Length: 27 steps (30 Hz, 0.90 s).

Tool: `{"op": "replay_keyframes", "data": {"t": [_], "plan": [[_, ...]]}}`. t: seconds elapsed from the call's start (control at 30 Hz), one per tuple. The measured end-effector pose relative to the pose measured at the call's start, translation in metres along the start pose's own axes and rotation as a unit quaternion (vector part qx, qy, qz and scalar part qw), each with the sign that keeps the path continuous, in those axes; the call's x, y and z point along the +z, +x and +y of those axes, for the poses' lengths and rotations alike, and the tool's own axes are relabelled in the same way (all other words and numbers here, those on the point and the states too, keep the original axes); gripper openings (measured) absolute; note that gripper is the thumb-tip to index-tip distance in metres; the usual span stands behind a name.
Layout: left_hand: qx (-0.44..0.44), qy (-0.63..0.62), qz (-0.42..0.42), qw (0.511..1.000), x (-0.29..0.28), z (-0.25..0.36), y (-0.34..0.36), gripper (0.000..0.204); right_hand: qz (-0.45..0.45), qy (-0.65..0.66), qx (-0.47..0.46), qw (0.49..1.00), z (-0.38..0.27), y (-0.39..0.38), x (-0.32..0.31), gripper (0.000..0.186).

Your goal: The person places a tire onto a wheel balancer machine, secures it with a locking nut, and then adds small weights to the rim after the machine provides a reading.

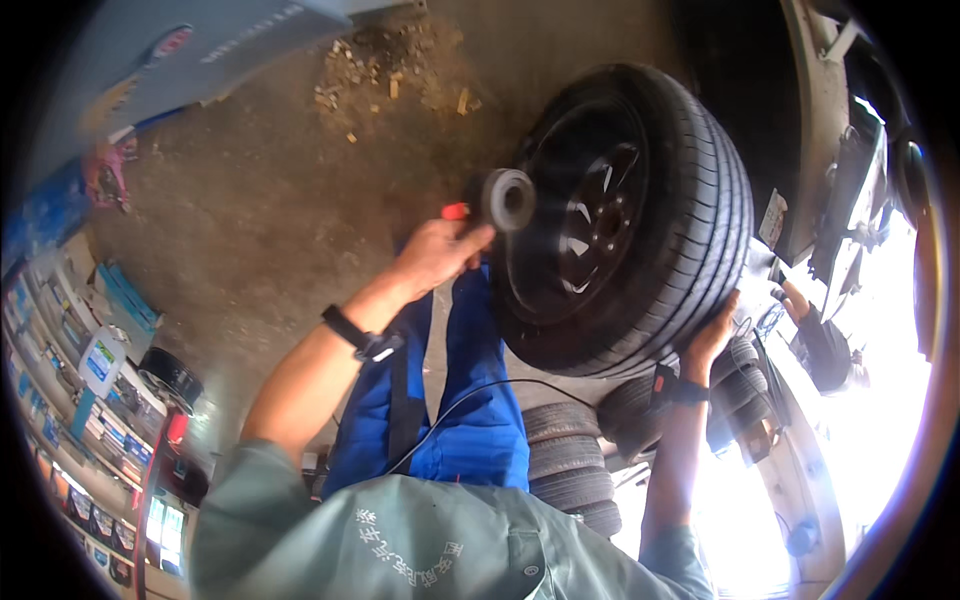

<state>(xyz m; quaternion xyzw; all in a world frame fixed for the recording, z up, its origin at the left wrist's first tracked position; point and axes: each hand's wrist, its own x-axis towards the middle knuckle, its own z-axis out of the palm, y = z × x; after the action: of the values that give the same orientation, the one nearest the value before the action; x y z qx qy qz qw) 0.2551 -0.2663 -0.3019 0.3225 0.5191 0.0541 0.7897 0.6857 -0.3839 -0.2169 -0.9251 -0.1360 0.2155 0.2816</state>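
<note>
My left hand [440, 250] is closed round a grey ring-shaped part [511, 200] with a red piece on it; motion blurs it, and I cannot make out its exact kind. It is held in front of the hub side of a car wheel [597, 230], which has a dark rim and a black tyre. The wheel stands tilted, its tread turned to the right. Against the lower right of the tread, my right hand [712, 335] grips the tyre, its fingers partly hidden behind it.
Several used tyres are stacked [568, 455] beside my legs. A blue-grey machine [240, 50] stands at the far left, with small scraps [390, 85] scattered on the floor near it. Stocked shelves [80, 400] line the left. Another person's dark sleeve [825, 345] shows at the right.
</note>
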Motion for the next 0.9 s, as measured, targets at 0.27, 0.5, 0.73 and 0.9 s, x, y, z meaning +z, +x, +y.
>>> {"op": "replay_keyframes", "data": {"t": [0.27,0.5,0.73,0.9], "plan": [[-0.149,-0.073,-0.149,0.975,0.092,-0.043,0.101,0.044,-0.04,0.14,0.09,0.985,-0.025,-0.017,0.001,0.075],[-0.245,-0.181,-0.256,0.917,0.096,-0.073,0.137,0.05,-0.001,0.107,0.08,0.991,-0.023,-0.017,-0.01,0.068],[-0.261,-0.213,-0.35,0.874,0.089,-0.079,0.18,0.056,0.052,-0.149,-0.073,0.985,0.036,0.004,-0.056,0.05],[-0.344,-0.178,-0.362,0.848,0.107,-0.083,0.219,0.057,0.012,-0.411,-0.286,0.866,0.02,-0.012,-0.038,0.057]]}}
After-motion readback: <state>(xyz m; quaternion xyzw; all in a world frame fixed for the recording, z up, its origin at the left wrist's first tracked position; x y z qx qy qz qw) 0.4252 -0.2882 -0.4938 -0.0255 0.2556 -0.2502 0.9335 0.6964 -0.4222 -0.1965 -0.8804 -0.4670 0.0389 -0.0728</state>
